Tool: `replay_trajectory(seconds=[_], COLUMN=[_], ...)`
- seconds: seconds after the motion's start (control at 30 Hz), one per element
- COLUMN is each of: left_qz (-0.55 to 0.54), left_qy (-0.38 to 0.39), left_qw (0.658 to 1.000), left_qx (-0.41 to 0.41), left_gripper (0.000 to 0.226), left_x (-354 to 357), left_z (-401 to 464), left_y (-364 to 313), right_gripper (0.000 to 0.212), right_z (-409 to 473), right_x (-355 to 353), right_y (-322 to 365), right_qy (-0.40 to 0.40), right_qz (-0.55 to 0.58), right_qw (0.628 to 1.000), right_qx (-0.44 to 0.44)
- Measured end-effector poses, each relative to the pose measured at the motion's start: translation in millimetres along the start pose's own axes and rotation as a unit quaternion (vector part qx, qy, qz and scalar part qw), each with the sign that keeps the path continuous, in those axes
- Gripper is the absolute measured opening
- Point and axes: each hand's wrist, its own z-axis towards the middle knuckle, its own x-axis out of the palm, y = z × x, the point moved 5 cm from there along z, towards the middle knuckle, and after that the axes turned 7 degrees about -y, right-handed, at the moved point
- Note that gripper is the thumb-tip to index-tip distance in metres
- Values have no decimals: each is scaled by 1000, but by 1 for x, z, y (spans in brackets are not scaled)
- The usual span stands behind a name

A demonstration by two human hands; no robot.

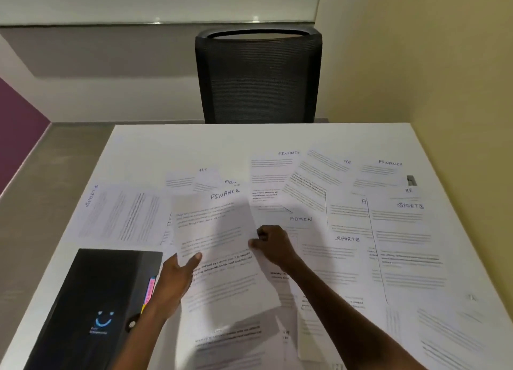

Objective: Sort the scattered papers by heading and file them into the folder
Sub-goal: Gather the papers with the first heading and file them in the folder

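A sheet headed FINANCE (216, 230) is lifted at the centre of the white table (133, 147). My left hand (177, 275) holds its left edge, thumb on top. My right hand (270, 243) pinches its right edge with curled fingers. Several other printed sheets lie scattered around it, headed SPORTS (402, 230), ADMIN (301, 219), HR (327, 175) and FINANCE (273, 169). A black expanding folder (91, 308) with coloured tabs lies shut at the near left, just beside my left wrist.
A black mesh chair (258, 75) stands behind the table's far edge. A yellow wall runs along the right. A small dark binder clip (411, 180) lies among the papers at the far right. A SPORTS sheet (122, 214) lies turned sideways at the left.
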Motion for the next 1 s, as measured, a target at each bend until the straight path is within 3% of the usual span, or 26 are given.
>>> replay_trajectory(seconds=[0.07, 0.3, 0.47, 0.6, 0.7, 0.83, 1.0], left_qz=[-10, -11, -23, -11, -8, 1, -28], left_qy=[-16, -44, -50, -61, -58, -52, -55], left_qw=[1000, 998, 998, 997, 997, 998, 997], left_qx=[-3, -36, -29, -41, -45, -44, -41], left_gripper=[35, 18, 6, 26, 31, 25, 21], left_x=[2, 18, 29, 32, 33, 33, 31], left_z=[12, 62, 89, 107, 111, 110, 101], left_y=[-2, -10, -16, -6, 0, 3, -1], right_gripper=[5, 10, 41, 61, 82, 75, 51], right_z=[21, 129, 220, 272, 296, 310, 310], right_x=[-6, -62, -89, -97, -99, -97, -96], right_y=[-3, -1, -3, 2, 4, 1, 8], right_qy=[-22, -141, -116, -114, -67, -19, 3], right_qz=[-11, -117, -253, -330, -424, -493, -494], right_qw=[1000, 982, 959, 933, 900, 869, 869], right_qx=[-2, -41, -54, -87, -72, -40, -25])
